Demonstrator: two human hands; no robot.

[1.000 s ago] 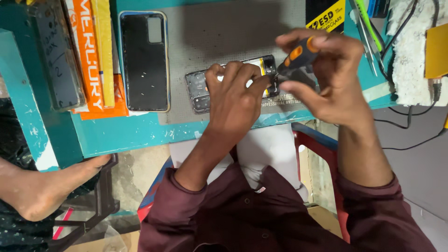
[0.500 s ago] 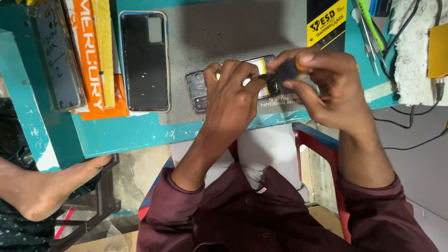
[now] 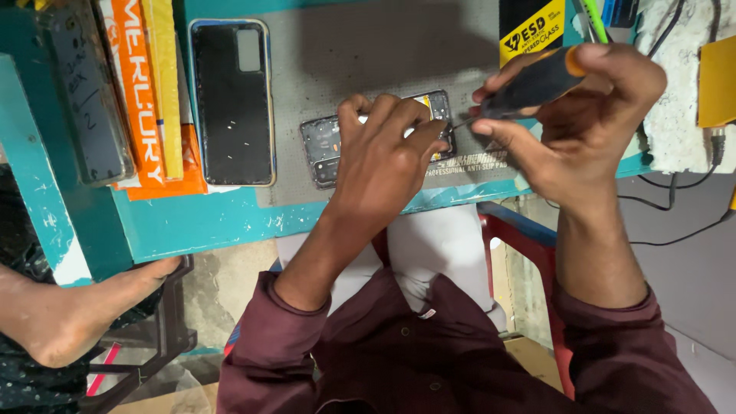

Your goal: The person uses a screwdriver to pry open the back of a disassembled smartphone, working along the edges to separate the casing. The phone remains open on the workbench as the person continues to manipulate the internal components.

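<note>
Phone [image 3: 326, 149]: opened, back cover off, boards exposed; laid flat on the grey mat [image 3: 368, 61] near its front edge, long side running left to right. Right half is hidden under the left hand.
Left hand [image 3: 383, 157]: laid palm down on the phone, fingers curled and pressed onto its right end; phone is pinned to the mat, not lifted.
Right hand [image 3: 579, 119]: closed around the screwdriver, handle pinched between thumb and fingertips, other fingers wrapped behind it.
Screwdriver [image 3: 533, 83]: black handle with orange band, held tilted, thin shaft pointed down-left; tip [image 3: 458, 123] is set at the phone's right edge, just beside the left fingertips. Actual contact with a screw cannot be told.
Mat: spread on the teal bench [image 3: 199, 222]; white print along its front edge.
Back cover [image 3: 232, 101]: dark, glossy, laid flat on the mat's left edge, well apart from the phone.
Left side: orange box [image 3: 142, 100] with a yellow strip on it, and a dark slab [image 3: 88, 100] propped beside it.
Far edge: black-and-yellow pack [image 3: 529, 27] behind the right hand.
Right side: white block [image 3: 678, 115] with a yellow card [image 3: 717, 80] on it, black cables [image 3: 675, 211] hung below.
Below bench: maroon sleeves, red stool [image 3: 521, 238]; another person's bare foot [image 3: 61, 314] at lower left.
</note>
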